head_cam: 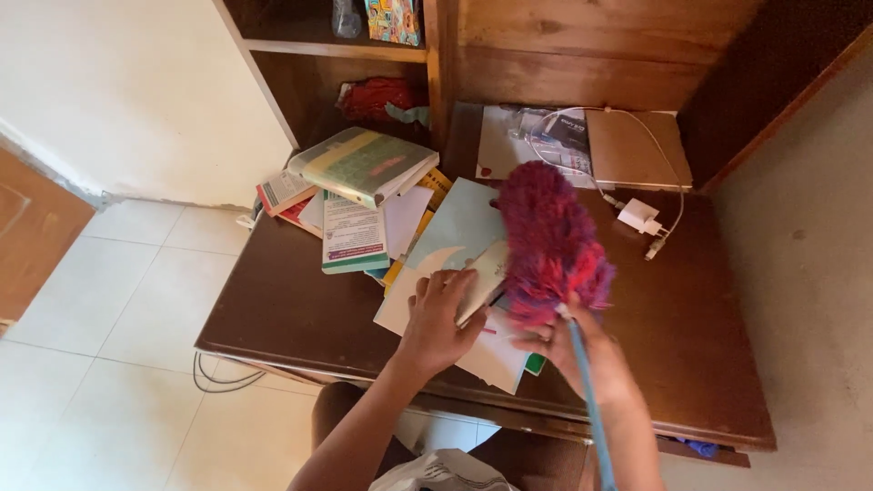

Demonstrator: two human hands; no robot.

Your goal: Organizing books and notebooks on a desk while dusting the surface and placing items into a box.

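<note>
A fluffy purple-and-pink feather duster (548,241) with a light blue handle rests its head on a spread of loose papers and booklets (427,245) near the front edge of the dark brown wooden desk (291,309). The right hand (582,350) is closed around the handle. The left hand (436,314), fingers curled, grips a pale card (484,277) lying on the papers. A white charger with cable (639,216) lies toward the back right corner.

One head cam only, looking steeply down from above at the dark brown wooden desk (300,309), facing twd the wooden shelf unit (582,55) at its back. Sitting fairly near; white tiled floor (109,300) showing at left.
</note>
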